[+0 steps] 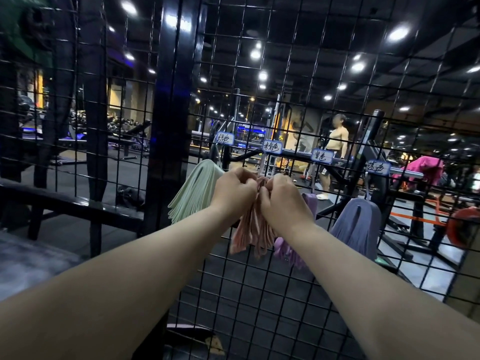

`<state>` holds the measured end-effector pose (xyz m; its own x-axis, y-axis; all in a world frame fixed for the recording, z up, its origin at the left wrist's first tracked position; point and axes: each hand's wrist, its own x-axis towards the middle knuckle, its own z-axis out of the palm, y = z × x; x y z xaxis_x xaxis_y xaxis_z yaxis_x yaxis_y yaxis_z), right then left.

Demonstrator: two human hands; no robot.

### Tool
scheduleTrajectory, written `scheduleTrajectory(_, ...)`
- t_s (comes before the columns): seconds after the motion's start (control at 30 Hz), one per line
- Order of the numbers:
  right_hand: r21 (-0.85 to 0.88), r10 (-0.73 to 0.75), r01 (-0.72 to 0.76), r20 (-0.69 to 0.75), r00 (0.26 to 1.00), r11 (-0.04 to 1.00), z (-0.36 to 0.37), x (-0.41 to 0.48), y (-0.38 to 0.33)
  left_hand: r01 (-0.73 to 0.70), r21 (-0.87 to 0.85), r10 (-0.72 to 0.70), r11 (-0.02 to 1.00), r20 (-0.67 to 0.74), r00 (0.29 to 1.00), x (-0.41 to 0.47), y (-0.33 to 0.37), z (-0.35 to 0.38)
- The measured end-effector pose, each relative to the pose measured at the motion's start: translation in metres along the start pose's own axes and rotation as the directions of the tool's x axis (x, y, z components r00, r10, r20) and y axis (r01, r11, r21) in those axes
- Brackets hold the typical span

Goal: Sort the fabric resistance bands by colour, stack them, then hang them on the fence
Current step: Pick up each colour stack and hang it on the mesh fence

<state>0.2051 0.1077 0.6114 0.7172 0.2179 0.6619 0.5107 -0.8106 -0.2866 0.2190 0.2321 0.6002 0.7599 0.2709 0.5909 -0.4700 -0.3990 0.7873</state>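
Observation:
A black wire-grid fence point(259, 281) stands right in front of me. Four stacks of fabric bands hang on it under white handwritten labels point(272, 146). The pale green stack point(193, 196) hangs at the left. The pink stack point(250, 232) hangs in the middle, and my left hand point(235, 190) and my right hand point(281, 201) both grip its top, fingers curled round the fabric. The purple stack point(288, 249) hangs partly hidden behind my right forearm. The blue-grey stack point(357, 227) hangs at the right.
A thick black post point(168, 113) splits the fence left of the green stack. Behind the mesh are gym benches, racks and a person point(335, 152) standing. A red weight plate point(465, 224) sits at the far right. Something flat lies at the fence's foot point(192, 333).

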Motion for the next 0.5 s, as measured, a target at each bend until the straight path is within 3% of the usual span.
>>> scheduleTrajectory(0.07,0.067,0.033,-0.033,0.003,0.999,0.997,-0.003,0.0,0.003,0.047,-0.064,-0.045,0.997,0.03,0.999,0.0,-0.001,0.0)
scheduleTrajectory(0.23,0.087,0.13,-0.131,0.024,0.991,0.988,-0.005,0.007,0.01,0.009,0.023,-0.01,1.0,0.043,0.999,0.001,-0.007,0.003)
scheduleTrajectory(0.4,0.144,0.19,-0.192,0.03,0.981,0.971,-0.009,0.014,0.013,0.066,-0.084,-0.06,0.994,0.07,0.996,0.001,-0.013,0.007)
scheduleTrajectory(0.5,0.078,0.162,-0.166,0.055,0.985,0.983,-0.014,0.011,0.01,0.089,-0.096,-0.083,0.991,0.065,0.994,0.001,-0.017,0.012)
